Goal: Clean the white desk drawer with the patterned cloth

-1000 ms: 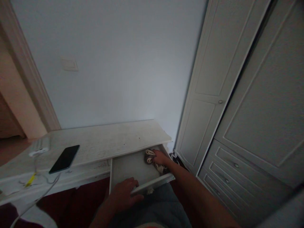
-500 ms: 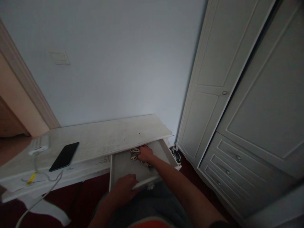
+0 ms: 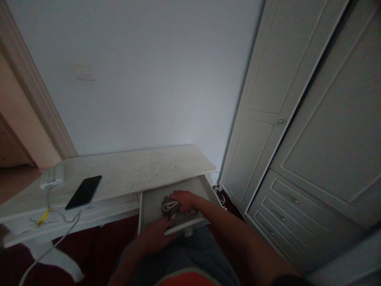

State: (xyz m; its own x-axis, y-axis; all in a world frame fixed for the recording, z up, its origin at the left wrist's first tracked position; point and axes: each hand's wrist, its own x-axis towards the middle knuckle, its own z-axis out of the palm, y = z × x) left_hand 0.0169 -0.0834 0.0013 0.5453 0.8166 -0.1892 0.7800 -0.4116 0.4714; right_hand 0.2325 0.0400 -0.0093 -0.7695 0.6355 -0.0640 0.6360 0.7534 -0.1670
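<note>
An open white drawer (image 3: 154, 198) juts from a white desk (image 3: 133, 171). Inside it my right hand (image 3: 186, 200) is closed on a crumpled brown and cream cloth (image 3: 170, 206), pressed to the drawer bottom near the front. My left hand (image 3: 154, 234) grips the drawer's front edge from below and outside, fingers curled over it. My forearms reach in from the bottom of the view.
A black phone (image 3: 83, 192) lies on the desk at the left, beside a white box (image 3: 52, 177) with a cable (image 3: 56, 242) trailing down. A tall white wardrobe (image 3: 297, 131) with drawers stands at the right. A door frame (image 3: 32, 91) runs up the left.
My right hand has dragged the cloth from the drawer's far right corner to the left and then toward the front. The left hand has stayed on the drawer front.
</note>
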